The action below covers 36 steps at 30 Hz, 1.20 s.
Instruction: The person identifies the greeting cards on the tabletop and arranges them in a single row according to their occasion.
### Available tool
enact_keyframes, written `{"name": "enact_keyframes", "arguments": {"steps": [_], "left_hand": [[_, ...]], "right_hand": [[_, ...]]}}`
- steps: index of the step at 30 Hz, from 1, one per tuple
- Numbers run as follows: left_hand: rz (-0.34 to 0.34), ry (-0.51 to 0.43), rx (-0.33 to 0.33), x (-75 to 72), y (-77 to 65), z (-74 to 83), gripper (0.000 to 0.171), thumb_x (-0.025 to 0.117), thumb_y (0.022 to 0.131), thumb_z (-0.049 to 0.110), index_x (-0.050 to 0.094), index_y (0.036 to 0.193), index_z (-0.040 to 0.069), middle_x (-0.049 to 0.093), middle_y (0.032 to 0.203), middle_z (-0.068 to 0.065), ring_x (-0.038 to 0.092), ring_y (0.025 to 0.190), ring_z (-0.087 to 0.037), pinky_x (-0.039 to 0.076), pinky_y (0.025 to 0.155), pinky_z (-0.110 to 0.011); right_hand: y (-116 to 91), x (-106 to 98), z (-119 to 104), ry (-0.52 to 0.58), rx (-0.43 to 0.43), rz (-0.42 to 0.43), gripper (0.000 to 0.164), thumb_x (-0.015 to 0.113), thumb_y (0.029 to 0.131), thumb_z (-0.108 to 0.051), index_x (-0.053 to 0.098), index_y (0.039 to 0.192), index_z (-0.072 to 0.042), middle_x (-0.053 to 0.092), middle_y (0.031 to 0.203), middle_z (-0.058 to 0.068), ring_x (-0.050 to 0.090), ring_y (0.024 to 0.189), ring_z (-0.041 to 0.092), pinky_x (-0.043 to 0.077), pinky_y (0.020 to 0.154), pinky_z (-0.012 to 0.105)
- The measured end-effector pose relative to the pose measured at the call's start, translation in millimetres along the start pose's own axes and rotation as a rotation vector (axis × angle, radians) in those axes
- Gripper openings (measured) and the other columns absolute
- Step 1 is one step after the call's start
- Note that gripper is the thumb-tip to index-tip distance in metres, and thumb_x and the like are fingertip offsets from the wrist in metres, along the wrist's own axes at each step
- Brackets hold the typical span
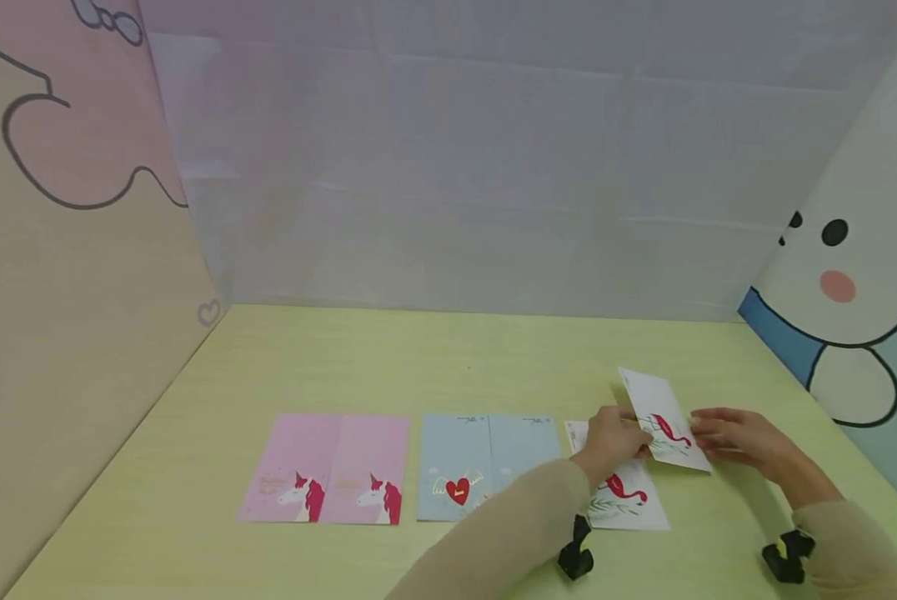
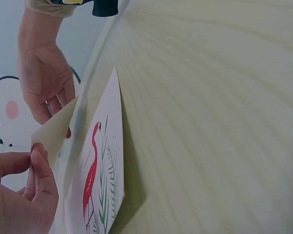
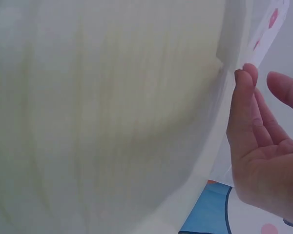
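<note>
My left hand [image 1: 615, 435] pinches the left edge of a white flamingo card [image 1: 660, 410], held tilted above the table. At the card's right edge is my right hand [image 1: 744, 442], fingers extended; in the right wrist view the right hand [image 3: 263, 141] has its thumb apart from the fingers. Whether it touches the card I cannot tell. Beneath the raised card, a second flamingo card [image 1: 628, 504] lies on the table, partly hidden by my left arm. From the left wrist, the lower flamingo card [image 2: 105, 161] shows beside the pinching left hand [image 2: 19, 195].
Two pink unicorn cards [image 1: 366, 442] lie side by side at the left. Between them and the flamingo cards are two blue cards [image 1: 456, 446], one with a winged heart, partly covered by my left sleeve [image 1: 508, 533]. Printed panels [image 1: 854, 275] and a pale back wall [image 1: 456, 183] enclose the table.
</note>
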State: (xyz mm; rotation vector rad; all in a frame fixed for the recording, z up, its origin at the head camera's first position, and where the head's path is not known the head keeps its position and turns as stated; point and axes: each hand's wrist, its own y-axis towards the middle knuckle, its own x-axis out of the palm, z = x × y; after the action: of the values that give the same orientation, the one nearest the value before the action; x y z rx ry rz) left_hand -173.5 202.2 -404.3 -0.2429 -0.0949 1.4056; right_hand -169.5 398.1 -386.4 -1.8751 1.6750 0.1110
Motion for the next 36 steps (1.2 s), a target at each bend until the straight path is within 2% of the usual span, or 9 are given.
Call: {"name": "enact_keyframes", "arguments": {"steps": [4, 8, 11, 16, 23, 26, 30, 33, 36], "left_hand": [[-0.029, -0.051, 0.007, -2.8, -6.9, 0.2, 0.023, 0.067, 0.07, -0.006, 0.065, 0.091, 0.003, 0.057, 0.051, -0.003, 0.058, 0.046, -0.018, 0.05, 0.048, -0.027], [-0.055, -0.05, 0.022, -7.0, -14.3, 1.1, 0.042, 0.067, 0.07, -0.006, 0.059, 0.11, 0.004, 0.057, 0.053, -0.003, 0.058, 0.047, -0.019, 0.049, 0.049, -0.026], [-0.064, -0.029, 0.034, -8.9, -19.7, 1.2, 0.055, 0.068, 0.07, -0.005, 0.051, 0.121, 0.006, 0.057, 0.055, -0.002, 0.057, 0.047, -0.018, 0.047, 0.048, -0.023], [-0.073, -0.03, 0.047, -9.0, -27.2, -0.2, 0.063, 0.069, 0.069, -0.005, 0.045, 0.126, 0.012, 0.056, 0.055, 0.0, 0.057, 0.045, -0.016, 0.045, 0.046, -0.021], [-0.088, 0.01, 0.044, -5.8, -35.0, -1.4, 0.065, 0.07, 0.07, -0.001, 0.044, 0.127, 0.015, 0.056, 0.053, 0.0, 0.056, 0.043, -0.014, 0.043, 0.042, -0.02], [-0.135, 0.056, 0.048, -7.7, -39.4, -0.7, 0.067, 0.07, 0.072, 0.002, 0.04, 0.131, 0.014, 0.056, 0.052, 0.001, 0.056, 0.043, -0.013, 0.042, 0.042, -0.02], [-0.215, 0.164, 0.04, -11.9, -44.5, 1.5, 0.068, 0.071, 0.073, 0.008, 0.037, 0.133, 0.011, 0.055, 0.049, 0.001, 0.055, 0.042, -0.012, 0.045, 0.044, -0.021], [-0.251, 0.214, 0.02, -12.7, -46.7, 1.5, 0.053, 0.071, 0.073, 0.008, 0.046, 0.12, 0.009, 0.055, 0.049, 0.0, 0.055, 0.041, -0.014, 0.046, 0.044, -0.023], [-0.268, 0.22, -0.004, -12.0, -47.5, -0.3, 0.04, 0.071, 0.073, 0.007, 0.051, 0.107, 0.009, 0.055, 0.05, -0.002, 0.055, 0.04, -0.016, 0.047, 0.043, -0.024]], "right_hand": [[-4.3, -2.1, 4.5, -0.058, -0.014, 0.028, 0.059, 0.054, 0.088, -0.028, 0.035, 0.122, 0.017, 0.057, 0.097, 0.008, 0.055, 0.078, 0.016, 0.049, 0.07, 0.032], [-8.7, -2.3, 7.4, -0.058, -0.028, 0.042, 0.06, 0.056, 0.087, -0.03, 0.037, 0.122, 0.015, 0.056, 0.099, 0.009, 0.056, 0.08, 0.015, 0.049, 0.071, 0.033], [-12.7, -0.8, 9.0, -0.055, -0.05, 0.033, 0.062, 0.056, 0.086, -0.031, 0.036, 0.124, 0.014, 0.054, 0.107, 0.015, 0.056, 0.084, 0.016, 0.049, 0.073, 0.034], [-19.8, 0.2, 12.2, -0.049, -0.073, -0.006, 0.064, 0.054, 0.088, -0.031, 0.031, 0.127, 0.014, 0.046, 0.117, 0.022, 0.054, 0.089, 0.014, 0.048, 0.076, 0.034], [-27.7, -3.8, 17.8, 0.001, -0.089, -0.016, 0.056, 0.054, 0.089, -0.024, 0.035, 0.124, 0.014, 0.049, 0.113, 0.014, 0.054, 0.085, 0.009, 0.048, 0.075, 0.03], [-31.2, -7.1, 20.2, -0.006, -0.068, -0.024, 0.056, 0.055, 0.088, -0.025, 0.035, 0.124, 0.014, 0.05, 0.112, 0.015, 0.055, 0.086, 0.012, 0.048, 0.075, 0.031], [-35.2, -10.5, 23.5, -0.012, -0.018, -0.041, 0.06, 0.056, 0.087, -0.028, 0.035, 0.125, 0.013, 0.051, 0.112, 0.016, 0.055, 0.088, 0.017, 0.048, 0.075, 0.033], [-37.5, -12.2, 25.6, -0.012, 0.007, -0.055, 0.057, 0.057, 0.087, -0.027, 0.038, 0.124, 0.012, 0.051, 0.11, 0.015, 0.055, 0.087, 0.018, 0.048, 0.075, 0.034], [-38.8, -13.1, 27.0, -0.008, 0.014, -0.067, 0.052, 0.055, 0.088, -0.024, 0.04, 0.122, 0.013, 0.053, 0.109, 0.013, 0.055, 0.086, 0.017, 0.048, 0.074, 0.033]]}}
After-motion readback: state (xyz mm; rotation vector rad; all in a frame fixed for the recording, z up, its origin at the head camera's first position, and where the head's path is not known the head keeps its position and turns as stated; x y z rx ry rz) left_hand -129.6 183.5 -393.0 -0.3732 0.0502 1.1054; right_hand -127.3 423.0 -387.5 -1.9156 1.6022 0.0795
